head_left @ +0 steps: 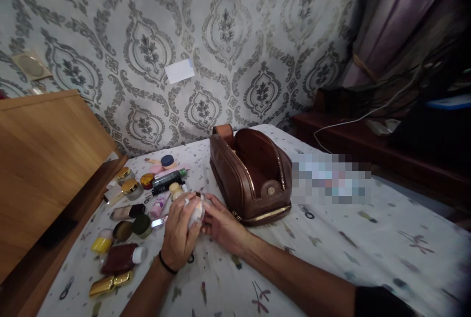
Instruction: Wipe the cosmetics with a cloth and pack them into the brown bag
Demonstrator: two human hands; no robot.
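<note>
My left hand (178, 231) and my right hand (222, 224) meet in front of the bag, closed around a small whitish, partly see-through item (197, 213). Fingers cover much of it, so its kind is unclear. Just beyond my hands stands a brown leather toiletry bag (230, 179), its zipped top gaping. Cosmetics lie to the left: a dark red bottle with a white cap (119, 259), a gold tube (110, 283), a yellow item with a pale top (102, 242), a pink tube (159, 205), and several jars, one gold-lidded (130, 188).
A patterned white sheet (316, 268) covers the bed beneath everything. The wooden headboard (47, 155) rises at left, and papered wall (228, 62) stands behind. At right are a dark red ledge (324, 128) with a cable (353, 119) and a blurred-out patch on the sheet.
</note>
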